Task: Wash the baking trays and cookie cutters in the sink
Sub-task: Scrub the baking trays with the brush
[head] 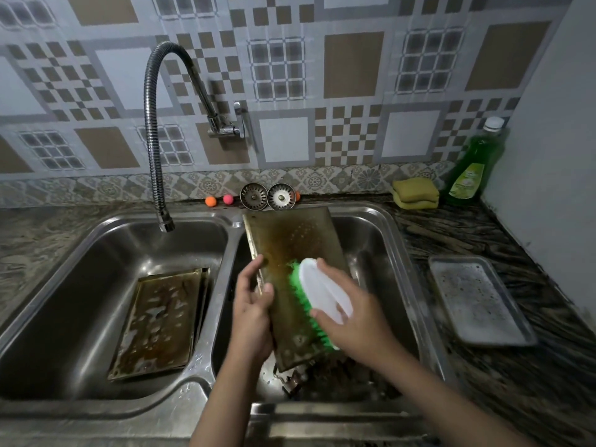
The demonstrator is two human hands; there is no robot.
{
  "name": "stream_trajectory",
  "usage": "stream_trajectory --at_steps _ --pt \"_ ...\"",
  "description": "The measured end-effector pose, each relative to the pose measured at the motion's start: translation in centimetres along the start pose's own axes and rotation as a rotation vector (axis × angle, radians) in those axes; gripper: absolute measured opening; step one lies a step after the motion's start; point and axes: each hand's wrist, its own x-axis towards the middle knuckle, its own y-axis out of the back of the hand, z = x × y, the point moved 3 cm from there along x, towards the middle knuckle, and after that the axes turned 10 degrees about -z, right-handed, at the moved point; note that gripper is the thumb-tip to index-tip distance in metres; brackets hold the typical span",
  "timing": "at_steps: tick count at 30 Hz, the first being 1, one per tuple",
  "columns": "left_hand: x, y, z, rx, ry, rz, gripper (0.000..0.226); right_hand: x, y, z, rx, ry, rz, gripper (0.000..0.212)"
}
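Both hands work over the sink [398, 227]: left hand [250, 304] grips the tray [290, 240] edge, right hand [351, 314] clasps a brush [317, 295] on it.

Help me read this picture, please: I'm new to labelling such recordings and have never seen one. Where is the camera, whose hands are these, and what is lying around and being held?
There is no machine here. A person wears a wide-angle camera on the head, so you look down along their own arms at a double sink.

The left hand grips the edge of a stained baking tray that stands tilted in the right basin. The right hand holds a scrubbing brush, white on top with green bristles, against that tray.

A second dirty tray lies in the left basin, under the flexible tap. A third, sudsy tray rests on the counter to the right. By the wall are green dish soap, yellow sponges and two metal sink strainers.

Small things lie low in the right basin, too blurred to identify.
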Motion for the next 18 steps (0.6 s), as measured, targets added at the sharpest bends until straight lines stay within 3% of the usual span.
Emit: stream_trajectory --at_steps 4,6,11,16,18 --pt "-1.4 -0.3 0.0 0.181 -0.007 -0.125 0.040 2.6 5.0 2.2 -0.089 -0.201 0.247 0.069" --pt "-2.0 -2.2 -0.8 0.267 -0.045 -0.192 0.039 4.5 5.1 0.8 -0.148 -0.211 0.312 0.070" --pt "-1.2 -1.0 0.2 0.109 -0.027 -0.103 0.040 2.4 0.1 -0.7 -0.084 0.007 0.117 0.070" --pt "-1.5 -0.9 -0.3 0.216 -0.025 -0.202 0.041 5.3 5.6 1.6 -0.069 -0.261 0.323 0.071" --pt "-1.4 -1.9 -0.8 0.205 -0.040 -0.223 0.040 5.8 4.1 -0.5 -0.111 -0.134 0.307 0.071"
